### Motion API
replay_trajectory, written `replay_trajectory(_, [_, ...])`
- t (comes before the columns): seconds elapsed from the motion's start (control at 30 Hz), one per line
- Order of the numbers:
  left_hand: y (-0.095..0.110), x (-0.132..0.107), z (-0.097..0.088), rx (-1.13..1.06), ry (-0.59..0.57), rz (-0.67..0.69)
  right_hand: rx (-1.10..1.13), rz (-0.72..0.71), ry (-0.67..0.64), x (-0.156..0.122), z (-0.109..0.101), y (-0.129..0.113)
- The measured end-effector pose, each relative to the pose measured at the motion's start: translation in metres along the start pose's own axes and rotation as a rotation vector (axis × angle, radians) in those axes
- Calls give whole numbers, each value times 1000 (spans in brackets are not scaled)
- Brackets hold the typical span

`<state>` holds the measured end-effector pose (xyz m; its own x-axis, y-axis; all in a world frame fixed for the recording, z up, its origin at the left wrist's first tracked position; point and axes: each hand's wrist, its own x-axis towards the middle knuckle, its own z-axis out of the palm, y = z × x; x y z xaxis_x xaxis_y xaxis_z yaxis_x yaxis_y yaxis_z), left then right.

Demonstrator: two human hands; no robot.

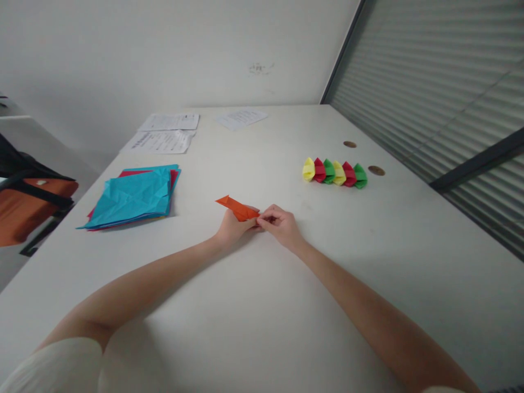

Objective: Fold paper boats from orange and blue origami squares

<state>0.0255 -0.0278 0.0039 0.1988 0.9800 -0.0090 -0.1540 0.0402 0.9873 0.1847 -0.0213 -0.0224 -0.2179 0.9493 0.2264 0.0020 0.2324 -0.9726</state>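
A folded piece of orange paper (237,207) is held just above the middle of the white table (262,305). My left hand (234,228) grips its lower edge, the thumb lying along the near side and the other fingers hidden behind. At the paper's right end my right hand (282,225) pinches the tip between thumb and forefinger, close against the left fingertips. The paper's pointed left end sticks out free, up and to the left. What the right fingertips cover of the fold cannot be made out.
A stack of creased coloured paper, blue on top (137,196), lies to the left. Folded yellow, red and green paper pieces (334,173) stand in a row at the right, near two round table holes (376,171). Printed sheets (164,141) lie at the back; an orange chair (36,207) is beyond the left edge.
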Motion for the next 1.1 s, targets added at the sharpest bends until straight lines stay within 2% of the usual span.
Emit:
replay_trajectory(0.23, [3, -1, 1, -33, -15, -27, -49, -14, 6, 0, 0, -1])
replay_trajectory(0.57, [-2, -1, 0, -181, 62, -72, -88, -44, 48, 1, 0, 1])
replay_trajectory(0.83, [-6, 0, -1, -268, 70, -96, -106, -53, 80, 1, 0, 0])
replay_trajectory(1.1, [-7, 1, -3, -111, 26, 41, -67, -37, 84, 1, 1, -3])
